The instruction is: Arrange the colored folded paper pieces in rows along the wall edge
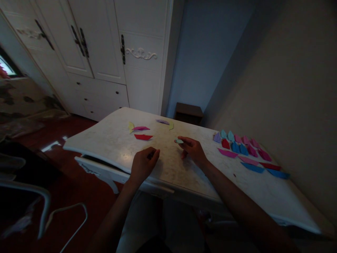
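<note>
My right hand (pixel 193 149) is raised over the middle of the table, pinching a small pale green folded paper piece (pixel 179 141) between thumb and fingertips. To its left, my left hand (pixel 144 162) rests near the table's front edge, fingers curled and thumb alongside; nothing shows in it. Beyond the left hand lie a red paper boat (pixel 143 137), a magenta paper boat (pixel 141 128) and a yellow folded paper (pixel 131 127). Farther back are a purple paper boat (pixel 162 122) and a yellow-green folded paper (pixel 171 125).
Several folded paper pieces stand in rows at the table's right, among them blue ones (pixel 239 148). In front of them lie several flat boats, including a magenta boat (pixel 228 153). A drawer (pixel 100 172) juts out at the front left. A wardrobe (pixel 147 80) stands behind.
</note>
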`<state>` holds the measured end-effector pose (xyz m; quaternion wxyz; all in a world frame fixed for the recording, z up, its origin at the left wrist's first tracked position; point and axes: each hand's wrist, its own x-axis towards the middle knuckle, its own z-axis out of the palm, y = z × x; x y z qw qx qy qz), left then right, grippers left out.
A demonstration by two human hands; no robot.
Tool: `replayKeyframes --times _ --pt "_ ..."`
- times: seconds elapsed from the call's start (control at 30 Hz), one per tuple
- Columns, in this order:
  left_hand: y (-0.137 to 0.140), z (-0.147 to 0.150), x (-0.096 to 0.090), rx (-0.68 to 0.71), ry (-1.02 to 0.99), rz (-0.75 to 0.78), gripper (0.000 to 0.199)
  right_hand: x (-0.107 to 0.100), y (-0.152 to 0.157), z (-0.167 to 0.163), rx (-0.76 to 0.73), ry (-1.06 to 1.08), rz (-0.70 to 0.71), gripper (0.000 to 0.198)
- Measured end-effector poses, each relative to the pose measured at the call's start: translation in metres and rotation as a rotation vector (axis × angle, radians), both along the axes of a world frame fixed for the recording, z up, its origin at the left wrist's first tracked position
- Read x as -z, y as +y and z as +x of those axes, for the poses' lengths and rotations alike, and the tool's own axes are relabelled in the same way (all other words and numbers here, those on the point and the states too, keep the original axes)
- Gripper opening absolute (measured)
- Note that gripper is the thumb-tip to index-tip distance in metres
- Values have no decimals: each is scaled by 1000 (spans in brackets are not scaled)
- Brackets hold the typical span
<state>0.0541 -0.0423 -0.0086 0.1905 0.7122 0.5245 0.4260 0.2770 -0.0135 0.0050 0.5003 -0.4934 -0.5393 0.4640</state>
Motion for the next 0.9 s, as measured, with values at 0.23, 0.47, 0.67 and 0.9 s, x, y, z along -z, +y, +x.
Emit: replayKeyframes --times 0.23,0.47,0.67,0.9 --pt "-1 1 -4 8 -1 4 34 -2 -7 0 35 -77 24 51" --pt "-1 1 -4 -2 8 -8 33 1 -11 0 63 -162 76 42" --pt "-1 0 -3 0 -2 5 32 -2 -14 0 117 -179 119 34" --pt "0 0 -3 5 -18 -12 32 -5 -18 2 196 -168 150 31"
